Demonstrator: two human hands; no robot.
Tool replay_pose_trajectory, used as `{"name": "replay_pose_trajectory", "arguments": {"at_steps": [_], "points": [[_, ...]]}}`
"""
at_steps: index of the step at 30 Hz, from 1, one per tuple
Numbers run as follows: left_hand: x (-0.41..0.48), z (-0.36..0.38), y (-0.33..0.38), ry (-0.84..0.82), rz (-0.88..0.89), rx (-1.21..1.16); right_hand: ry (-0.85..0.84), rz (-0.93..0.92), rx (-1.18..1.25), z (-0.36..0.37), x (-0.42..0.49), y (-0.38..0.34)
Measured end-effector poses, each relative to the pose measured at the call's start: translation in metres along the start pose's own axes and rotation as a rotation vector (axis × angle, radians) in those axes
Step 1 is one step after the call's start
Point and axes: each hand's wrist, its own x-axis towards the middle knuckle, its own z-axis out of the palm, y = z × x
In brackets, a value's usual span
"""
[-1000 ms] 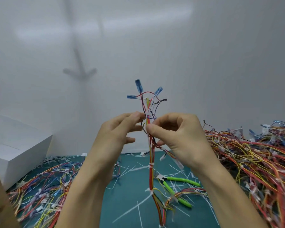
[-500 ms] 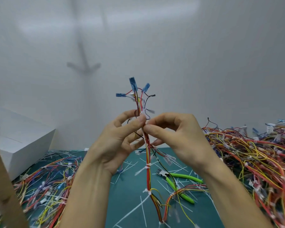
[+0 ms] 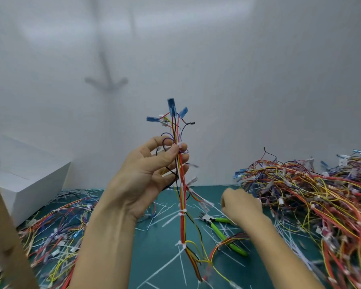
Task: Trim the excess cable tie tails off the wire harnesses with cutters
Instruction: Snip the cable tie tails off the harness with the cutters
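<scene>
The left hand [image 3: 146,174] pinches the wire harness [image 3: 182,205] upright between thumb and fingertips. The right hand [image 3: 241,205] (blurred, grip impossible to tell) hovers just above the green-handled cutters [image 3: 218,231] lying on the teal mat [image 3: 158,243].

**What lay on your mat**

Your teal mat [image 3: 165,257] was strewn with white cut tails [image 3: 169,217]. Your green-handled cutters [image 3: 218,230] lay among them right of centre, jaws pointing left and away. A big heap of harnesses [image 3: 321,205] covered the right side. A thinner heap [image 3: 56,232] spread along the left, beside a white box [image 3: 29,180].
</scene>
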Motion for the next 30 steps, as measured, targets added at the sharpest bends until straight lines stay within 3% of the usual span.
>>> {"name": "replay_pose_trajectory", "arguments": {"at_steps": [4,14,20,23,27,30], "points": [[-0.003,0.003,0.002,-0.018,-0.007,0.018,-0.066,-0.008,-0.084,0.025,0.006,0.005],[-0.008,0.012,0.005,-0.037,0.004,0.115,-0.009,-0.012,-0.117,0.036,0.008,0.011],[-0.010,0.019,0.005,0.047,0.086,0.241,-0.033,-0.118,0.039,0.023,0.008,0.008],[-0.011,0.021,0.005,0.110,0.148,0.268,0.161,-0.173,0.169,0.006,0.004,0.000],[-0.010,0.020,0.006,0.196,0.215,0.284,0.605,-0.249,0.310,-0.026,-0.005,-0.007],[-0.010,0.018,0.007,0.238,0.240,0.298,0.852,-0.257,0.544,-0.049,-0.017,-0.010]]}}
